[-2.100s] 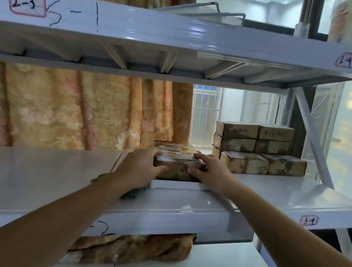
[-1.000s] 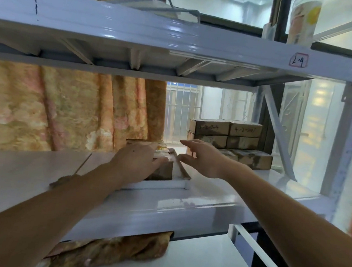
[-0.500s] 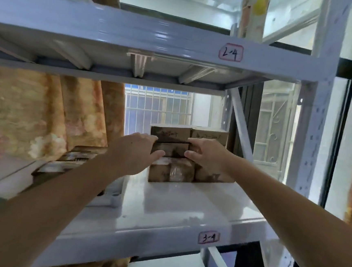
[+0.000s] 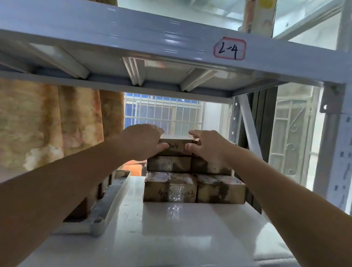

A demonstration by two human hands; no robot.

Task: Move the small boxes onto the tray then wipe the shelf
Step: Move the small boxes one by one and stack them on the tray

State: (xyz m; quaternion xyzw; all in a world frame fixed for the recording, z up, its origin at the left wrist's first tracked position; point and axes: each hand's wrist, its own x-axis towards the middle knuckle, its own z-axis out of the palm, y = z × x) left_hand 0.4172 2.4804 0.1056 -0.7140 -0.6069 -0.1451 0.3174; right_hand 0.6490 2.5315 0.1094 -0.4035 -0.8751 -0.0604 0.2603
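Both your bare arms reach forward over the glossy white metal shelf to the stack of small brown cardboard boxes at its back right corner. The stack stands three layers high, with the boxes in each layer side by side; the front lower box carries handwritten numbers and a patch of shiny clear tape.

Your left hand sits at the left end of the top brown box, thumb across its front face and fingers curved over its upper edge. Your right hand is at the top layer's right side, fingers bent over the top edge and thumb pointing towards the left hand. The two hands are apart, the marked front of that top box showing between them. You cannot tell for sure whether either hand has closed firmly on a box yet — the fingertips are hidden behind the stack.

The white plastic tray lies on the same shelf, just left of the stack and partly hidden under your left forearm. Brown boxes already lie in it, mostly covered by the arm.

A patterned orange-and-cream curtain hangs behind the shelf on the left, a barred window shows behind the stack, and the upper beam bears a red-bordered label reading "2-4".
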